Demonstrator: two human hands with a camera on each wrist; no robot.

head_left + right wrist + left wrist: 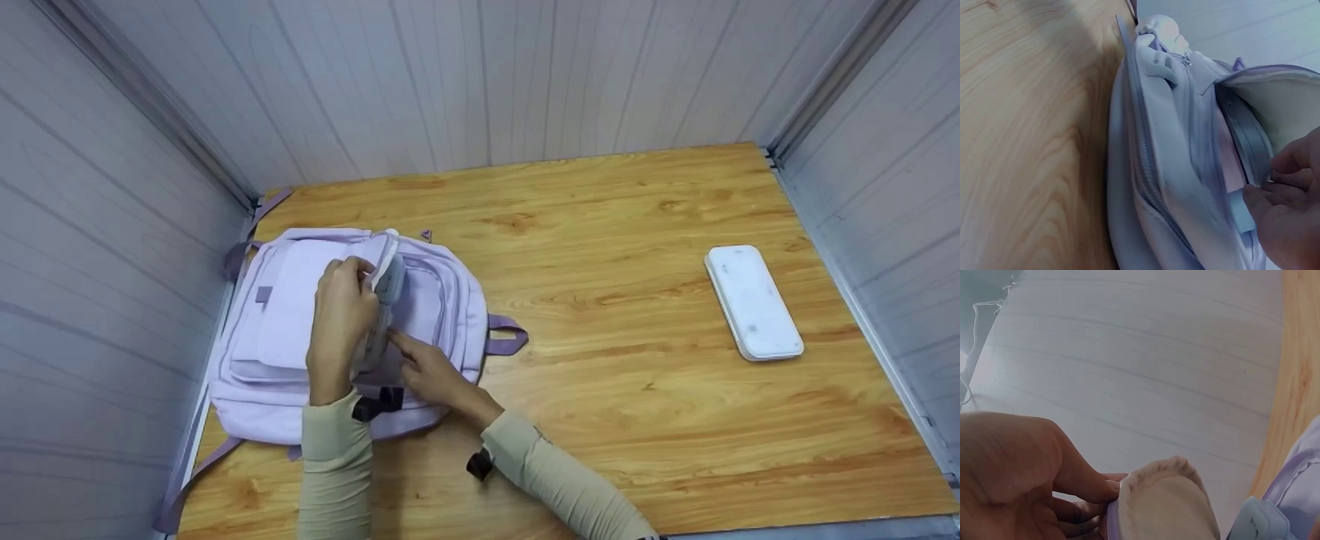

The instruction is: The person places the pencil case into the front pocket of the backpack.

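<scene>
A lilac backpack (457, 300) lies on the table with its front pocket open. My left hand (343, 315) holds up the pocket flap; in the left wrist view, thumb and fingers pinch the flap's pale-lined edge (1129, 495). Inside the pocket stands a grey-blue case (1244, 135) with rounded ends, partly hidden by the flap. My right hand (431, 371) reaches into the pocket opening, and its fingertips (1255, 194) grip the near end of the case. Beside the case, a pink surface (1230, 157) and a light-blue piece (1240, 211) show in the pocket.
A white oblong case (754, 304) lies on the right side of the wooden table (600, 420). Pale panel walls (487, 82) enclose the back and both sides. The backpack's top loop (510, 341) points right, and straps (217, 457) trail along the left edge.
</scene>
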